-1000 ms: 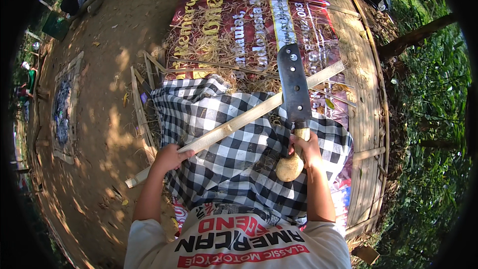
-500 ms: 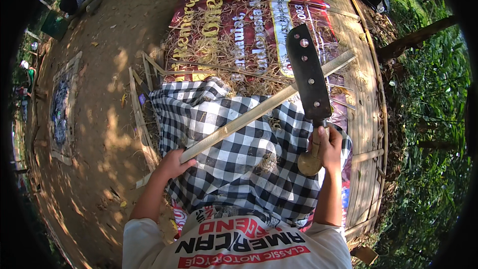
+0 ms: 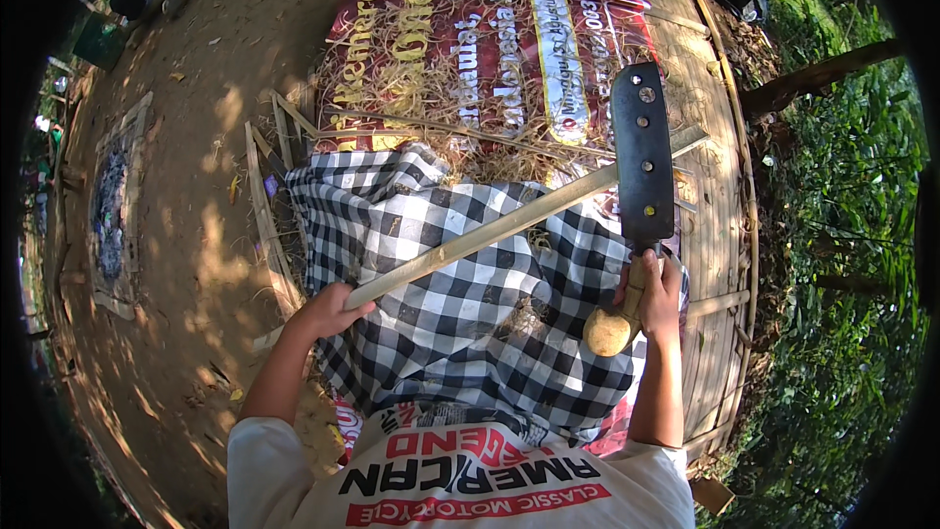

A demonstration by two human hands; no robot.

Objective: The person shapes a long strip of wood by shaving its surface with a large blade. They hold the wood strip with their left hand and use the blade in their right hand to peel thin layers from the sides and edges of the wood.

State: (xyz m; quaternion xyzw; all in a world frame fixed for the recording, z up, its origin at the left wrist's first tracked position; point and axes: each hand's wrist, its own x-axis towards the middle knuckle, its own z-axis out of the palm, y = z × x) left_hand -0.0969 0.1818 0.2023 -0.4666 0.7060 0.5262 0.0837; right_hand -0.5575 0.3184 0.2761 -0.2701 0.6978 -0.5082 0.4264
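My left hand is closed round the near end of a long, pale bamboo strip, which slants up to the right above my lap. In my right hand is the handle of a broad, dark cleaver, its blade pointing away from me with a row of round spots along it. The handle ends in a rounded, light wooden knob. The blade crosses over the strip near its far end and hides part of it; whether they touch I cannot tell. A black-and-white checked cloth covers my legs.
Beyond my lap lies a red printed banner strewn with thin shavings. Slatted bamboo runs along the right, with green plants past it. Loose bamboo pieces lie at the left, beside bare earth and a framed patch.
The cleaver has moved right and slightly nearer, turning more upright, and slid toward the strip's far end. My left hand and the strip's near end have shifted slightly left.
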